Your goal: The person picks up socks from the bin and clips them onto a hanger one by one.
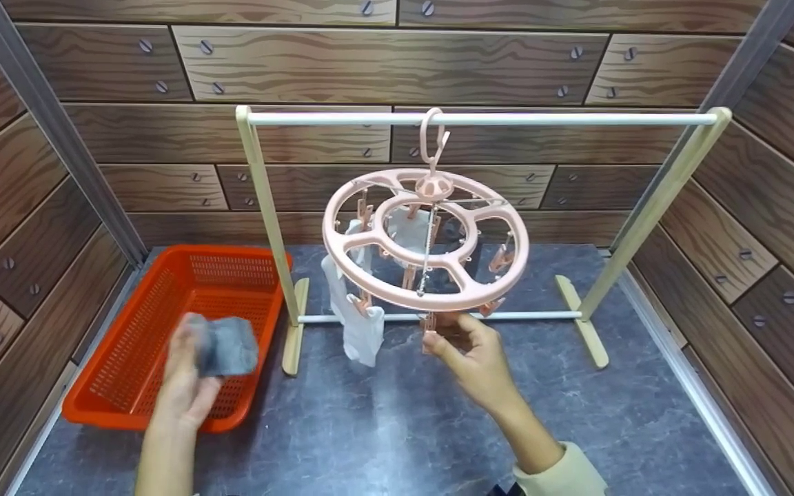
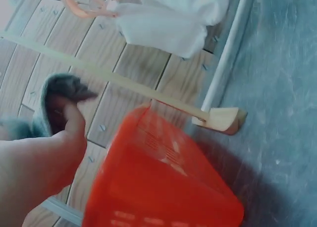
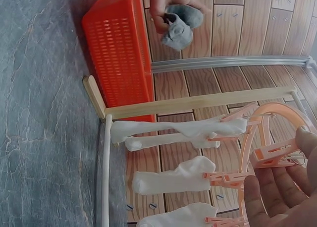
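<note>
My left hand (image 1: 182,386) holds a bundled grey sock (image 1: 233,346) over the red plastic basket (image 1: 104,398); both are blurred in the head view. In the right wrist view the sock (image 3: 177,36) hangs from the left fingers. My right hand (image 1: 476,362) pinches a pink clothespin (image 3: 272,153) at the near rim of a round pink drying hanger (image 1: 431,301), between thumb and fingers. Nothing hangs from that clothespin. Several white socks (image 3: 173,176) are clipped to the hanger's other clothespins, mostly on its left side.
A wooden rack (image 1: 266,220) with a white top bar (image 1: 542,119) carries the hanger by its hook (image 1: 431,138). The basket stands by the rack's left foot (image 1: 293,348). Wood-patterned walls (image 1: 397,62) enclose the grey marbled tabletop (image 1: 369,441).
</note>
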Demonstrator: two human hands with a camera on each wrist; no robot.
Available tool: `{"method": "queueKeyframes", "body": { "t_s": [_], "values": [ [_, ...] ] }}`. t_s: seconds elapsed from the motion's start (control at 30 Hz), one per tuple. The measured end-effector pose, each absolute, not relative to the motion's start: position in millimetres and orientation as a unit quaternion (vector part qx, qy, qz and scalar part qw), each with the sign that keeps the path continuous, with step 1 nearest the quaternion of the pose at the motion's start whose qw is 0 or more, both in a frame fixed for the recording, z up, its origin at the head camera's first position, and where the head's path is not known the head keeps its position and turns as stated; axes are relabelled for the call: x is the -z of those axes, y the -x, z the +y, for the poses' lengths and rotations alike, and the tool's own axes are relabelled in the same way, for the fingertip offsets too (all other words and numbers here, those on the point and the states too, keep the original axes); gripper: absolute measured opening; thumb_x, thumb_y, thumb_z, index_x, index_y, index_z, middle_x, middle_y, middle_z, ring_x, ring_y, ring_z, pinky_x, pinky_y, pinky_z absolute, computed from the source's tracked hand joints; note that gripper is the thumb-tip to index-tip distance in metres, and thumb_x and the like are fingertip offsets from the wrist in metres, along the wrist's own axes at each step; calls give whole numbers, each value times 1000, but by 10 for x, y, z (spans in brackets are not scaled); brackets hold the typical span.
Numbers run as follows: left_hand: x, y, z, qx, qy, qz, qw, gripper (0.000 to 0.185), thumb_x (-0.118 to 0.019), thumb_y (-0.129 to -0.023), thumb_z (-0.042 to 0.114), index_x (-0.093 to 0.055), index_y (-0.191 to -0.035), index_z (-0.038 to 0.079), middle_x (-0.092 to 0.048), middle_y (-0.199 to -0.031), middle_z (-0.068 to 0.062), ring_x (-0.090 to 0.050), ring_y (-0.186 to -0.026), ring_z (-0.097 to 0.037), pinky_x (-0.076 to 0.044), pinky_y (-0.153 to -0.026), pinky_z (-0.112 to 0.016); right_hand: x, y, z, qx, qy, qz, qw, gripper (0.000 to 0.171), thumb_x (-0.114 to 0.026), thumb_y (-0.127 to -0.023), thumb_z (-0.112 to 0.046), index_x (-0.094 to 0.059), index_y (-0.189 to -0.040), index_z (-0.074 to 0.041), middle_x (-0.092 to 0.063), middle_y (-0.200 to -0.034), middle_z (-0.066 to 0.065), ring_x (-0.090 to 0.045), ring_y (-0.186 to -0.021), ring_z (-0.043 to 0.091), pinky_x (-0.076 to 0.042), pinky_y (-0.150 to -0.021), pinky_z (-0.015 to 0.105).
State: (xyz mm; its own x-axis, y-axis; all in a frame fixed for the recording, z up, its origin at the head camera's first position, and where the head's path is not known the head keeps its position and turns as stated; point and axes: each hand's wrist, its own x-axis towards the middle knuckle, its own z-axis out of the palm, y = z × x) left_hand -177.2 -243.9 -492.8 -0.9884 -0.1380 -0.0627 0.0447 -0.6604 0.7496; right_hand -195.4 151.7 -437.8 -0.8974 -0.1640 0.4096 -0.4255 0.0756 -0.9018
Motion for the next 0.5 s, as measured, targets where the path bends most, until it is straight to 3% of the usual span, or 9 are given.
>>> {"method": "queueKeyframes", "body": {
  "t_s": [0.13, 0.27, 0.4, 0.5],
  "values": [
    [4973, 1803, -2398, 796, -132, -590, 21, 61, -65, -97, 27, -25, -143, 35, -48, -125, -3, -55, -104, -17, -47, -89, -33, 4386, 1961, 1520, -644, -209, -728, 106, 16, -72, -89, -2, -69, -104, 1, -69, -92, 19, -69, -80, 20, -60, -73, 33],
    [5052, 1833, -2401, 601, -100, -793, 10, 86, -67, -96, 27, -7, -156, 13, -30, -143, -32, -39, -129, -42, -39, -104, -55, 4390, 1962, 1518, -641, -224, -725, 114, 15, -71, -89, -1, -69, -104, 0, -70, -91, 14, -70, -81, 20, -60, -74, 32],
    [5091, 1804, -2373, 441, -56, -896, -4, 77, -61, -98, 37, -19, -156, 8, -6, -153, -40, -22, -136, -63, -25, -105, -75, 4389, 1961, 1518, -645, -229, -719, 117, 14, -70, -89, 1, -69, -103, 1, -70, -89, 13, -70, -79, 19, -59, -72, 31],
    [5100, 1759, -2304, 373, -53, -925, 49, 55, -63, -97, 36, -44, -144, 14, -13, -156, -33, -23, -135, -64, -26, -101, -78, 4388, 1963, 1516, -646, -226, -720, 115, 15, -70, -89, 0, -69, -104, 2, -69, -89, 16, -70, -79, 20, -60, -72, 32]
  ]
}}
